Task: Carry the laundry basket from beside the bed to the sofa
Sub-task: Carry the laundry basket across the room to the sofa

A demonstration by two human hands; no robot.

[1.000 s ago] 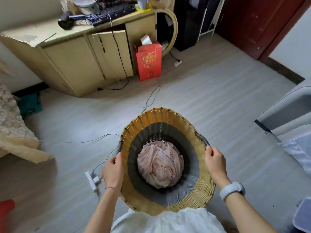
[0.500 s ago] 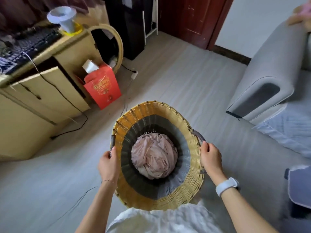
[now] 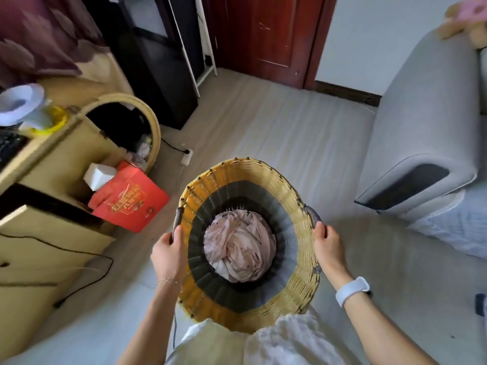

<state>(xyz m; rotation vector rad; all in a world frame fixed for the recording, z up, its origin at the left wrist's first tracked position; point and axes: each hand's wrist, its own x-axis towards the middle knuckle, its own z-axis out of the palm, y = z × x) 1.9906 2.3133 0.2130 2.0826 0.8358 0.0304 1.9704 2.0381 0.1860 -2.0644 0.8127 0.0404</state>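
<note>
left hand (image 3: 168, 252): your fingers are curled tight around the dark handle on the left rim of the laundry basket (image 3: 295, 206).
basket: it hangs off the floor between your two hands, close against your body, with crumpled pink cloth (image 3: 238, 246) at the bottom.
right hand (image 3: 328, 245): it is clamped on the right handle; a white watch (image 3: 351, 291) sits on that wrist.
sofa (image 3: 432, 106): grey, just beside the basket on your right.
change: the red bag (image 3: 129, 197) has slid further left, and the sofa now fills more of the right side.
</note>
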